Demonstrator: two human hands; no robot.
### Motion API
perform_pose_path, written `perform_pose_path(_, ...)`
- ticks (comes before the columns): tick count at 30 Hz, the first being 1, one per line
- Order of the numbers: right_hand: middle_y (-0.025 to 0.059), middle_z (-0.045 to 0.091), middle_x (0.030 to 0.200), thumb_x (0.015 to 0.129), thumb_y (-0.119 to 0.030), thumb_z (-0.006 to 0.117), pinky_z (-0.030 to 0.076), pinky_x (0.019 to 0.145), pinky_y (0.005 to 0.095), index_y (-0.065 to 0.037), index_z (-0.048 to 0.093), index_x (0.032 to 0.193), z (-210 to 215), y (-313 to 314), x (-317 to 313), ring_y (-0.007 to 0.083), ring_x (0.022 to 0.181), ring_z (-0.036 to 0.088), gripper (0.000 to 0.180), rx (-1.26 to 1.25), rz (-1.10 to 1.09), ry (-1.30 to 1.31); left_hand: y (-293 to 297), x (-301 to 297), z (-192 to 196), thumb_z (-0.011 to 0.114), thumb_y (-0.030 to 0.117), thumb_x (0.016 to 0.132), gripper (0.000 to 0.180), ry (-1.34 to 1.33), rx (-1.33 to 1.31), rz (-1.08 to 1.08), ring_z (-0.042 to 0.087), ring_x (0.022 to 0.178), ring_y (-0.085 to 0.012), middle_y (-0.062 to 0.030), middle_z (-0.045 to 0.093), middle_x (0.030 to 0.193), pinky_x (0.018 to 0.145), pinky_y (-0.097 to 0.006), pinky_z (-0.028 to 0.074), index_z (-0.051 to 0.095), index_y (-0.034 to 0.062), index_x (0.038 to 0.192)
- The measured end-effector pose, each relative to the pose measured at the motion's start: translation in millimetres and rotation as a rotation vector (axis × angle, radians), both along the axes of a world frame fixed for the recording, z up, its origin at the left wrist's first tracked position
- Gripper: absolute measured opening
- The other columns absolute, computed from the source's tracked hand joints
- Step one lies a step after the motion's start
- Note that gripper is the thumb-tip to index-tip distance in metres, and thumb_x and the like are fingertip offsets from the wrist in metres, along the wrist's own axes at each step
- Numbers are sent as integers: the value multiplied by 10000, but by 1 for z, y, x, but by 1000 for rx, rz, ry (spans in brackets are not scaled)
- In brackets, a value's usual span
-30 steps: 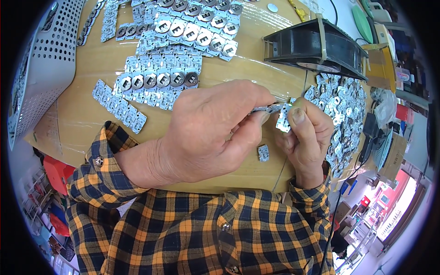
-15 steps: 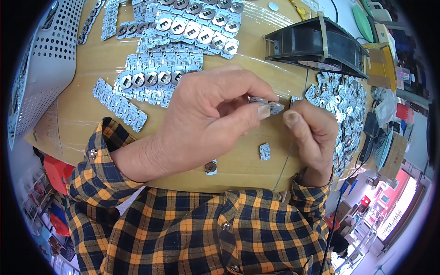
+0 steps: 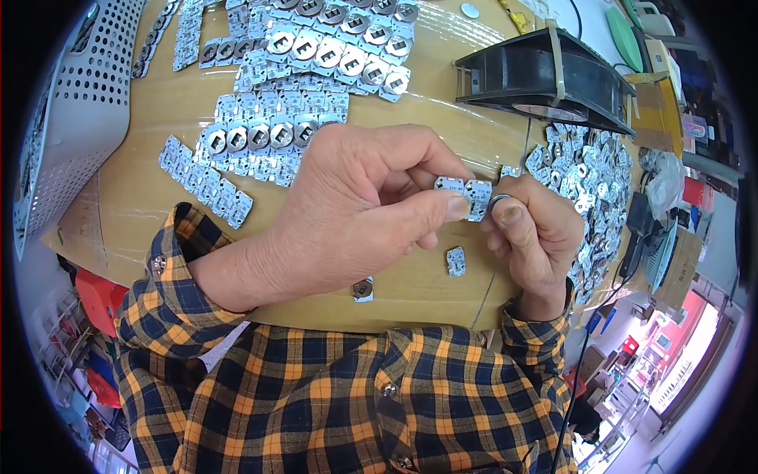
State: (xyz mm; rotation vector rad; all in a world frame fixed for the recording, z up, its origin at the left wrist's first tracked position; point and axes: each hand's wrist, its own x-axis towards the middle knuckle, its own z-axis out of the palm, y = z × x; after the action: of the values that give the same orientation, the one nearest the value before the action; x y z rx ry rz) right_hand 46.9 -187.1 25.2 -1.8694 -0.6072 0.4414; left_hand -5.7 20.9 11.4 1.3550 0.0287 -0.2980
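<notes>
Small electronics workshop — circuit boards [image 3: 308, 55] heaped on workbench [image 3: 134, 197].

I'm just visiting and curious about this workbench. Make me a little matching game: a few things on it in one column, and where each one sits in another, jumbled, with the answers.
Things:
1. small board strip
2. black fan
3. perforated white basket
4. loose pile of small boards

Places:
A. far left edge of the table
B. pinched between the left hand and right hand
C. right side of the table, below the fan
D. far right part of the table top

Pairs: 1-B, 2-D, 3-A, 4-C
</notes>
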Motion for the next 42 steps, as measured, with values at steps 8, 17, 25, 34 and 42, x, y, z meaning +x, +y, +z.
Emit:
perform_pose_path(8, 24, 512, 544, 938, -144, 616, 383, 451, 265, -6, 613, 774, -6, 1, 0, 128, 454, 516, 214, -48, 74, -140, 0, 2, -1, 649, 26, 896, 180, 40, -52, -63, 660, 630, -78, -73, 682, 749, 519, -188, 519, 639, -47, 1060)
perform_pose_path(17, -8, 467, 538, 1017, -233, 492, 267, 380, 209, -20, 560, 805, -10, 6, -3, 53, 386, 350, 308, 546, -51, 867, 2, 9, -4, 619, 35, 919, 129, 152, -434, -95, 691, 662, -154, -113, 672, 771, 574, -256, 583, 606, -67, 997)
perform_pose_path(25, -22, 465, 532, 1010, -208, 496, 270, 397, 208, -28, 545, 769, -13, 5, -6, 29, 406, 361, 305, 312, -167, 518, -8, -4, -10, 595, -38, 897, 157, -284, 34, 115, 692, 754, -138, -85, 661, 928, 655, -234, 572, 616, -43, 1053)
perform_pose_path(34, -37, 470, 541, 1003, -183, 505, 284, 415, 194, -21, 565, 786, -8, 6, -9, 14, 432, 384, 278, 217, -156, 481, -5, -3, -8, 666, -66, 826, 175, -568, 441, 133, 689, 747, -119, -89, 666, 859, 630, -217, 550, 641, -34, 997)
perform_pose_path(42, -34, 476, 527, 998, -180, 515, 288, 410, 195, -15, 581, 784, -12, 6, -8, 20, 424, 395, 278, 238, -166, 484, -7, -1, -14, 684, -70, 804, 181, -529, 339, 179, 679, 728, -134, -93, 660, 847, 618, -218, 532, 645, -30, 977)
